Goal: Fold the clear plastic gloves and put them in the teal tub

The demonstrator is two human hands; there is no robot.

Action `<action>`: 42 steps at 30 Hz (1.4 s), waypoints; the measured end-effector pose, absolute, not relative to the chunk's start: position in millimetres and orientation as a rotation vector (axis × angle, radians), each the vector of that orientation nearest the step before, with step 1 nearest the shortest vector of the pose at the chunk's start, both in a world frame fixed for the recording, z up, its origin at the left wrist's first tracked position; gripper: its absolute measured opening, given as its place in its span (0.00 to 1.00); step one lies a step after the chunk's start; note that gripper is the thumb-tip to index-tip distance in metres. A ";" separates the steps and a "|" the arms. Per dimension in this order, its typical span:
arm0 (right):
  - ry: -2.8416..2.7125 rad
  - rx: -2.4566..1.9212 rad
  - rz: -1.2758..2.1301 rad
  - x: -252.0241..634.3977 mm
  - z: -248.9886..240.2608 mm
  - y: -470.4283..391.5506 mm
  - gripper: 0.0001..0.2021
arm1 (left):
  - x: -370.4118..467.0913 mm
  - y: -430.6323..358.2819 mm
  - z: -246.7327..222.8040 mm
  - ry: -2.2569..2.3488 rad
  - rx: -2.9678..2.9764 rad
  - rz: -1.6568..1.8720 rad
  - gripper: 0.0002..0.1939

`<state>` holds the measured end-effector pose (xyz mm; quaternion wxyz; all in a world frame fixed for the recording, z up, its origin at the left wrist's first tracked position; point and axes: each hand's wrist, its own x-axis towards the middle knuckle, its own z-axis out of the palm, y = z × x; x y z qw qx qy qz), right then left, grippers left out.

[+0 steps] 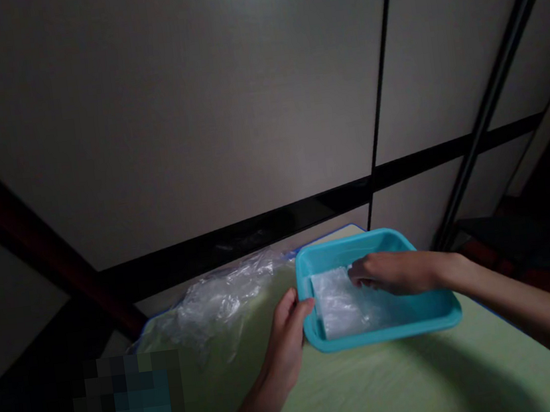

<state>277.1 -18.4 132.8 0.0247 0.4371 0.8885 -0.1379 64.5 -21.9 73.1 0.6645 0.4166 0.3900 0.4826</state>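
Observation:
A turquoise plastic basin [384, 336] sits on a pale green tabletop, close to the cabinet. My left hand [287, 328] grips its left rim, the thumb over the edge and the fingers against the outside. Inside the basin lies a flat, folded clear plastic bag [340, 305], with a whitish sheen. From the right, my right hand [388, 272] reaches over the basin's wall. Its fingers are closed and bent down at the upper right edge of the bag; the fingertips are partly hidden.
Crumpled clear plastic wrap [226, 299] lies left of the basin along the back of the table [348, 391]. Behind stands a grey panelled cabinet [224, 118] with black strips. A blurred-out patch [139, 410] covers the lower left.

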 end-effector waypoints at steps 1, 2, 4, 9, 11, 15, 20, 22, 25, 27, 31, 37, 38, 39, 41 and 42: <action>2.763 1.360 -0.402 278.6 137.6 -18.3 0.12 | 64.9 -21.7 73.5 0.881 0.935 1.085 0.10; 2.773 1.371 -0.373 280.3 141.6 -18.1 0.12 | 65.2 -21.3 73.5 0.883 0.932 1.084 0.10; 2.783 1.405 -0.319 283.9 146.9 -17.4 0.14 | 65.7 -19.5 72.1 0.886 0.930 1.091 0.10; 2.740 1.468 -0.266 290.4 147.1 -16.2 0.13 | 69.0 -12.6 67.4 0.886 0.924 1.102 0.09; 2.696 1.488 -0.288 291.7 144.4 -16.0 0.12 | 70.6 -10.5 66.4 0.875 0.922 1.093 0.09; 2.632 1.523 -0.335 294.0 136.6 -13.5 0.15 | 72.1 -9.0 64.4 0.875 0.906 1.096 0.09; 2.497 1.528 -0.457 292.4 126.8 -6.7 0.23 | 71.3 -10.9 64.6 0.886 0.916 1.092 0.09; 2.496 1.470 -0.531 289.6 124.4 -4.1 0.23 | 70.7 -12.0 66.5 0.878 0.938 1.081 0.09; 2.528 1.398 -0.592 285.2 123.4 -1.4 0.23 | 69.5 -13.3 70.1 0.875 0.967 1.069 0.10; 2.522 1.380 -0.614 283.0 124.7 -0.5 0.23 | 68.6 -13.8 72.1 0.880 0.985 1.070 0.10; 2.503 1.354 -0.654 281.0 130.3 -0.4 0.17 | 67.3 -13.7 74.2 0.874 1.018 1.043 0.09; 2.532 1.278 -0.618 281.0 138.0 -5.6 0.05 | 66.2 -13.2 74.3 0.892 1.009 1.042 0.09; 2.549 1.268 -0.597 280.9 140.1 -7.6 0.05 | 65.8 -13.1 74.4 0.886 1.011 1.042 0.09; 2.571 1.270 -0.573 280.8 142.7 -9.8 0.06 | 65.5 -13.1 74.7 0.881 1.013 1.043 0.09; 2.630 1.312 -0.493 280.7 149.5 -15.2 0.07 | 64.9 -12.9 75.4 0.870 1.017 1.044 0.08; 2.661 1.346 -0.432 280.7 153.3 -17.9 0.07 | 64.7 -12.8 75.8 0.862 1.020 1.041 0.08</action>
